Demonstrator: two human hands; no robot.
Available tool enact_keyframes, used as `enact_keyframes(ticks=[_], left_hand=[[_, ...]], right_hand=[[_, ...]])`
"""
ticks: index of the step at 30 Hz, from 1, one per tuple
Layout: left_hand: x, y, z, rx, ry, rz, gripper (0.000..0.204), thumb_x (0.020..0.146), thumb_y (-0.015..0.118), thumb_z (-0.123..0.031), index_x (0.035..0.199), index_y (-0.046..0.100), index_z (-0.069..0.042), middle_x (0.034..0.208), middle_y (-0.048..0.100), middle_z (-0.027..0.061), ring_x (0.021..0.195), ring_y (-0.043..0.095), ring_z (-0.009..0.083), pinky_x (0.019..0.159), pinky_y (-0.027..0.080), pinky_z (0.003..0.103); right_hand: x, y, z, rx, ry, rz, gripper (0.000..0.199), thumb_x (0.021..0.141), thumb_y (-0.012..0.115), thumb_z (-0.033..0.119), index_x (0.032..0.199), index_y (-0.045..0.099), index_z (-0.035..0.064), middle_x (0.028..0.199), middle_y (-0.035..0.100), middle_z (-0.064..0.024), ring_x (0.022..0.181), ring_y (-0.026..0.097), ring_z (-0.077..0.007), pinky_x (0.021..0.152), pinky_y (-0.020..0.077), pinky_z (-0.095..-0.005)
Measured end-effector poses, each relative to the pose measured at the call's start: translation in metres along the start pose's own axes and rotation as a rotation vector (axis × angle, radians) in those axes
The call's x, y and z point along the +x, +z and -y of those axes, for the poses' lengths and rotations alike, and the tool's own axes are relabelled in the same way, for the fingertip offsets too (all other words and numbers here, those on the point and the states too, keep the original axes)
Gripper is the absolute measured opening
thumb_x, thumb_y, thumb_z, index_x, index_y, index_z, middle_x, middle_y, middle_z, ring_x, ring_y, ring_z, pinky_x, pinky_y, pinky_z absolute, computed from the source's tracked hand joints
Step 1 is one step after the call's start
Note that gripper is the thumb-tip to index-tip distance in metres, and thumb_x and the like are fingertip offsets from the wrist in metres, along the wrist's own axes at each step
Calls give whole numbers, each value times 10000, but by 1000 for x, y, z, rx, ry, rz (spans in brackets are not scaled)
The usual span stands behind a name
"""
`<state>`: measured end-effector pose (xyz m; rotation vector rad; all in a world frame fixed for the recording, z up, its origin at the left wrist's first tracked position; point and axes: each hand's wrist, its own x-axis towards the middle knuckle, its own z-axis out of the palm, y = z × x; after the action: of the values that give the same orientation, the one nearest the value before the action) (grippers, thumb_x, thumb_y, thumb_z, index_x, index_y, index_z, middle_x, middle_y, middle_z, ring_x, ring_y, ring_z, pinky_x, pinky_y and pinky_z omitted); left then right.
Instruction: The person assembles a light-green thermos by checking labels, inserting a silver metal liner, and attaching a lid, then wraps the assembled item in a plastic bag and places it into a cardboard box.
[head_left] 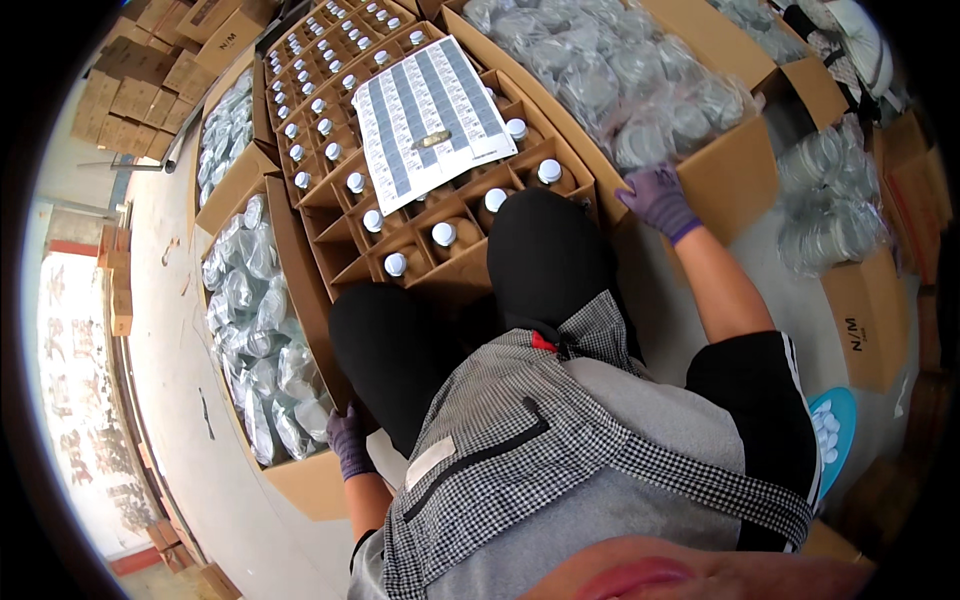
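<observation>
My right hand [660,205], in a purple knit glove, has its fingers curled over the near corner of a long cardboard box [735,175] full of clear plastic-wrapped glass items [600,85]. On the left, my left hand [348,440], gloved alike, grips the near edge of another cardboard box [305,488] filled with bagged glass pieces [250,300]. Between them, in front of my knees, stands a divided carton [465,270] of bottles with white caps [444,234]. A printed label sheet [410,110] lies across the bottles, with a small greenish object [433,139] on it.
Stacked brown cartons [140,90] stand at the far left. Bagged glass items [835,200] and an upright carton [865,330] are on the right. A turquoise basin [845,420] of white caps sits by my right side. Other bottle cartons [275,70] extend away ahead.
</observation>
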<state>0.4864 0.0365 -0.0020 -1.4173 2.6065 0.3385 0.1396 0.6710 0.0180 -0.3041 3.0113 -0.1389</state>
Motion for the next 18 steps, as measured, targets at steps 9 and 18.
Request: enact_keyframes(ticks=[9, 18], left_hand=[[4, 1, 2, -10, 36, -3, 446, 862, 674, -448, 1121, 715, -87, 1048, 737, 174, 1021, 693, 350, 878, 530, 450], [-6, -10, -33, 65, 46, -69, 545, 868, 637, -505, 1131, 663, -28, 1074, 698, 251, 1055, 655, 413, 901, 505, 478]], right_hand=[[-80, 8, -9, -7, -63, -139, 347, 847, 661, 428, 731, 661, 101, 778, 674, -139, 828, 638, -341, 867, 421, -485], [-81, 12, -8, 145, -97, -324, 309, 867, 652, 357, 930, 708, 60, 909, 693, -159, 917, 628, -362, 849, 480, -465]])
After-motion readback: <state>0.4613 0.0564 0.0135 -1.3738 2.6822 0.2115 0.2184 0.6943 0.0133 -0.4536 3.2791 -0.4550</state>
